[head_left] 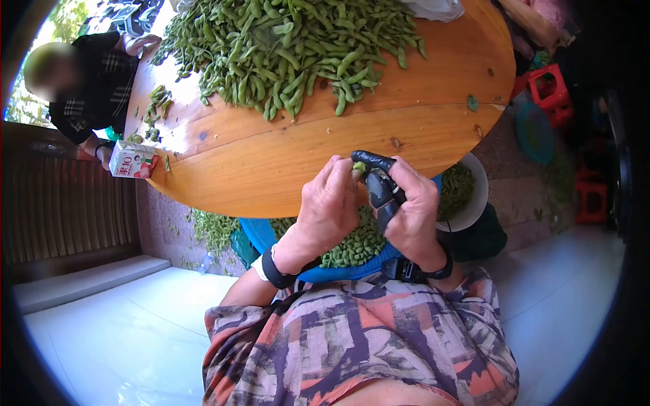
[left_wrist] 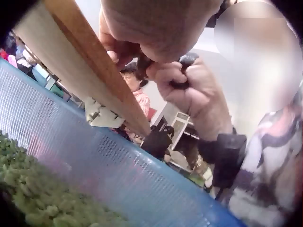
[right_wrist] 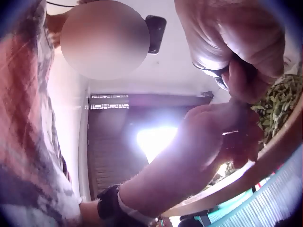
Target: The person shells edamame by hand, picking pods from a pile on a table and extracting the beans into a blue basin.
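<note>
Both hands meet above the near edge of the wooden table. The left hand pinches a green pod between thumb and fingers. Against the pod's other side, the right hand has curled fingers, some wrapped in black covering. In the left wrist view the left hand hides the pod, and the right hand is behind it. The right wrist view shows the right hand touching the left hand. Below them, a blue basket holds shelled green beans.
A large heap of pods covers the table's far side. A drink carton stands at its left edge by a seated person. A white tub of pods is at the right, with red stools beyond.
</note>
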Demonstrator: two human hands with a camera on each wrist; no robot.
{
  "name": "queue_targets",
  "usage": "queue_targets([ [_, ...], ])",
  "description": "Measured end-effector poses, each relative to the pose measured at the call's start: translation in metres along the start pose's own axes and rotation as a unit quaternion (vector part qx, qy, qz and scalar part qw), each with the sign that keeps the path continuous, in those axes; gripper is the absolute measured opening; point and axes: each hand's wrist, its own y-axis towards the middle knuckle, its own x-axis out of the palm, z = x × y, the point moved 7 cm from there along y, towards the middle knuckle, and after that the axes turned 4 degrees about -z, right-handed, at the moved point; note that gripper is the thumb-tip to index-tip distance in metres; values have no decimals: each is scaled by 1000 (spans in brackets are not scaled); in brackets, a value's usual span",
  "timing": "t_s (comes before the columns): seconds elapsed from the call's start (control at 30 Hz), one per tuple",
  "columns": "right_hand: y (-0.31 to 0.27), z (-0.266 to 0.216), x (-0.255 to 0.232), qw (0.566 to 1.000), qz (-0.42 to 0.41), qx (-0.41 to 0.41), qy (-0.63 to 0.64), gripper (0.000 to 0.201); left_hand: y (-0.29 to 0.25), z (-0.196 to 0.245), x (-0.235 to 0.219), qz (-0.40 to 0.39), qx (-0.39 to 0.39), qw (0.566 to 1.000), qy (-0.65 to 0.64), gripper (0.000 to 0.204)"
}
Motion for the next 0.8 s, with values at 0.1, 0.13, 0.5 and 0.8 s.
queue_targets([
  [0.1,-6,32,6,932,-112,242,247,20,0,-20,4,-114,-166,952,-231,19],
  [0.13,-5,31,4,931,-113,243,247,20,-7,-27,9,-168,-245,893,-338,31],
  [0.5,-10,-7,14,981,10,-101,-165,43,-19,-30,20,-136,-354,744,-550,28],
  [0.8,-17,-18,25,970,11,-150,-191,38,-23,-28,12,-95,-288,777,-552,22],
])
